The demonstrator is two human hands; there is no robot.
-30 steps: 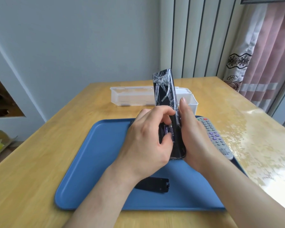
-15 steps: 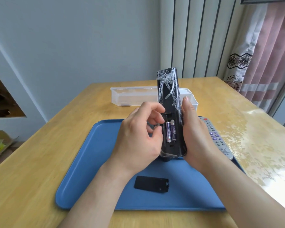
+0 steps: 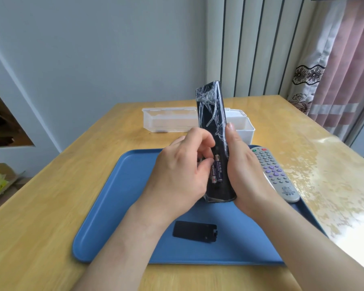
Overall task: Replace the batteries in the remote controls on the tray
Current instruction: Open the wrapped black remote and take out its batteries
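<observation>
Nearest to the person, the black battery cover (image 3: 194,231) lies flat on the blue tray (image 3: 114,206), apart from everything else, so the compartment is already open.

Above it, both hands hold the black remote (image 3: 212,110) upright over the tray, with its back turned to the camera. The right hand (image 3: 246,175) is clamped around the right edge of the remote, with the fingers hidden behind it. Two batteries (image 3: 216,169) sit side by side in the compartment.

A second ago the fingers of the left hand (image 3: 177,175) covered this compartment. Then they drew back and showed both cells. Now they have returned: the fingers are curled, the thumb tip is pressed against the left battery (image 3: 213,174) and the forefinger is bent over its upper end. This looks like a pinch to pull out the old cell, but I cannot tell if it has already left its seat.

I judge that the removal is only starting.

The grey remote (image 3: 275,173) lies face up on the right side of the tray, untouched. Behind the tray, a white plastic box (image 3: 170,120) stands on the wooden table (image 3: 51,206).
</observation>
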